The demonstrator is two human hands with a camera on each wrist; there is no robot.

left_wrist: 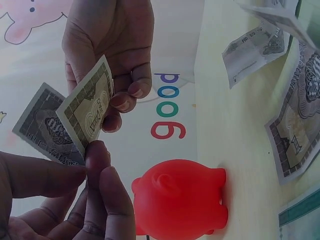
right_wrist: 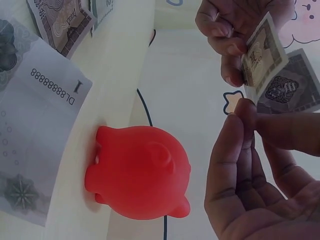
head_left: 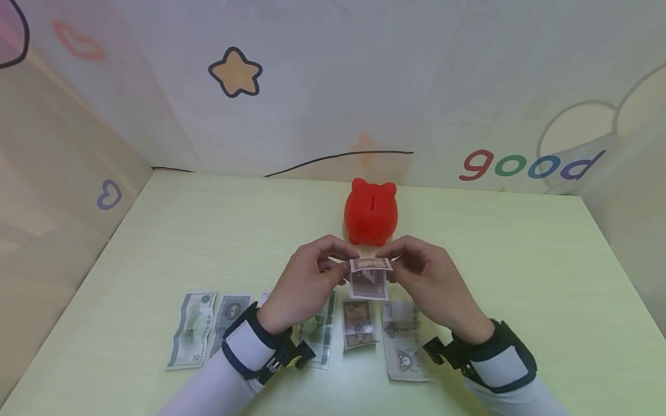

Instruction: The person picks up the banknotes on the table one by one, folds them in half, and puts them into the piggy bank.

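The left hand [head_left: 304, 283] and right hand [head_left: 439, 283] are pinching opposite edges of a banknote [head_left: 369, 283] before the red piggy bank [head_left: 371, 215], apparently folding it, the next move likely calling for a firmly pressed crease.

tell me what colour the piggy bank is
Plain bright red; the piggy bank shows best in the right wrist view.

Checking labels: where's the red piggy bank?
Head view: just right of centre, the red piggy bank stands toward the back of the table, just beyond the hands and the folded banknote they hold.
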